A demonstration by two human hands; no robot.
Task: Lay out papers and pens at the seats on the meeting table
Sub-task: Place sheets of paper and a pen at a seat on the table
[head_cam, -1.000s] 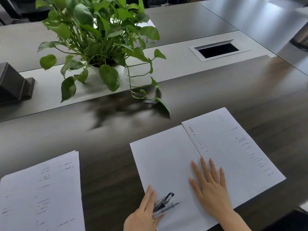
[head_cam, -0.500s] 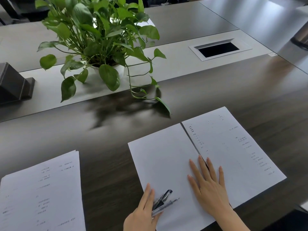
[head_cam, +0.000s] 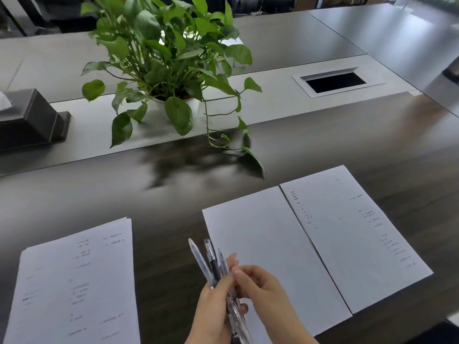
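My left hand (head_cam: 213, 309) grips a bundle of pens (head_cam: 211, 263), tips pointing up and away, over the near edge of the dark table (head_cam: 323, 150). My right hand (head_cam: 260, 286) has its fingertips pinched on the pens just above the left hand. A blank sheet (head_cam: 263, 244) lies in front of me, touching a printed sheet (head_cam: 352, 237) on its right. A stack of printed papers (head_cam: 74, 286) lies at the near left.
A leafy potted plant (head_cam: 169, 60) stands on the pale centre strip, one vine trailing toward the sheets. A dark tissue box (head_cam: 32, 120) sits at far left. An open cable hatch (head_cam: 335, 81) is at the back right.
My right hand has lifted off the printed sheet and come to the pens. My left hand has raised the pens off the blank sheet, tips now upward.
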